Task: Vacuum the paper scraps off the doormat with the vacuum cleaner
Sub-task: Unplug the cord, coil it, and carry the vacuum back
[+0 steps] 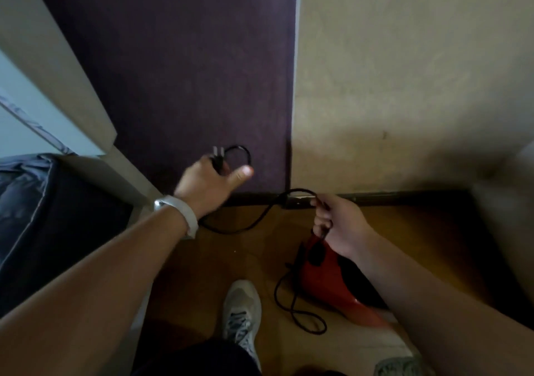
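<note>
A red and black vacuum cleaner (326, 280) lies on the wooden floor at the lower right, partly behind my right forearm. Its black power cord (245, 227) runs from it up through both hands. My left hand (211, 182) grips the plug (217, 157), prongs pointing up, in front of the dark purple wall. My right hand (338, 225) is closed on the cord just above the vacuum. A loop of slack cord lies on the floor beside the vacuum. No doormat or paper scraps are in view.
A dark purple wall panel (187, 72) meets a beige wall (404, 72) straight ahead, with a dark baseboard (390, 196) below. A dark blue cushioned piece of furniture (34, 217) stands at the left. My grey shoe (242, 315) is on the floor below.
</note>
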`<action>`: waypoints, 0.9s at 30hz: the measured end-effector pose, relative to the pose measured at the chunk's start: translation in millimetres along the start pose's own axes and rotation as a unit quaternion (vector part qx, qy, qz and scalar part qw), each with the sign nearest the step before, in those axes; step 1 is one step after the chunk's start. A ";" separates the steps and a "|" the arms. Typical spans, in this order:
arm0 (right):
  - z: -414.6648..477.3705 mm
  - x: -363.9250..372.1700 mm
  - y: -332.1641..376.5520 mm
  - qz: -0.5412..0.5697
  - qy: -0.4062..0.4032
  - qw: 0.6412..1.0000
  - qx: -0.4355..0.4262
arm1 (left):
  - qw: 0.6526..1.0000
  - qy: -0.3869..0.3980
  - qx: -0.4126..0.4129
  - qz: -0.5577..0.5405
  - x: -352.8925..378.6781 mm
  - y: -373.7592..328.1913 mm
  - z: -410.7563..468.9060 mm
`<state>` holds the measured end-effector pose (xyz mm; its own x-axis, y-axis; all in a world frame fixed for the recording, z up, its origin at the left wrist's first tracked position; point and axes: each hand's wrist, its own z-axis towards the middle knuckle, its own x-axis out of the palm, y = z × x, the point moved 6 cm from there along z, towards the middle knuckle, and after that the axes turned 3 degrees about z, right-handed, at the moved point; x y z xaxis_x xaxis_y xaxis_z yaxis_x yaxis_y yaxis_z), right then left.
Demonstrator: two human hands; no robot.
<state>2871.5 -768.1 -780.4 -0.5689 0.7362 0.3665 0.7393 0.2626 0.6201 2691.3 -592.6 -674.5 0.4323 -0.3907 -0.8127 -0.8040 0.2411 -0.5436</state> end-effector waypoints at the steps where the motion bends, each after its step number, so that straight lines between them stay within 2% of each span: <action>1: -0.1 9.2 6.9 0.039 0.011 0.999 -0.006 | 0.999 0.032 0.008 -0.005 19.9 -2.2 -3.5; 3: -1.5 26.5 17.5 0.074 0.019 0.997 -0.020 | 0.993 0.084 0.063 -0.046 58.4 -20.8 -15.4; 6: -2.7 35.0 25.3 0.087 -0.010 0.996 -0.022 | 0.961 0.186 0.137 -0.152 108.3 -50.4 -23.6; 8: -2.9 27.5 25.0 0.100 -0.029 0.995 -0.009 | 0.948 0.223 0.138 -0.179 134.8 -53.4 -14.9; 11: -7.7 15.2 23.3 0.141 -0.003 0.990 0.013 | 0.934 0.269 0.151 -0.181 155.3 -58.1 -9.0; 13: -8.8 8.3 22.2 0.174 0.036 0.984 0.021 | 0.936 0.280 0.166 -0.136 160.2 -63.5 -8.1; 15: -9.2 1.5 19.6 0.197 0.067 0.978 0.023 | 0.942 0.261 0.207 -0.030 158.0 -70.7 -6.6; 18: -4.5 -15.7 12.6 0.205 0.067 0.976 0.036 | 0.923 0.280 0.252 0.080 165.4 -77.5 -5.6; 20: -4.4 -22.2 10.4 0.209 0.076 0.974 0.043 | 0.913 0.287 0.275 0.090 178.1 -76.9 -6.4; 23: -4.7 -32.6 15.2 0.153 0.048 0.987 0.003 | 0.924 0.303 0.228 -0.041 199.5 -70.8 -6.1; 27: -12.4 -64.7 33.6 -0.018 -0.050 0.990 -0.127 | 0.926 0.307 0.210 -0.063 217.9 -85.7 -10.1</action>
<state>2928.7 -814.7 -774.7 -0.5457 0.7907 0.2777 0.5970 0.1342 0.7910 2850.3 -707.3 -802.8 0.0946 -0.8402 -0.5339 -0.4776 0.4323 -0.7649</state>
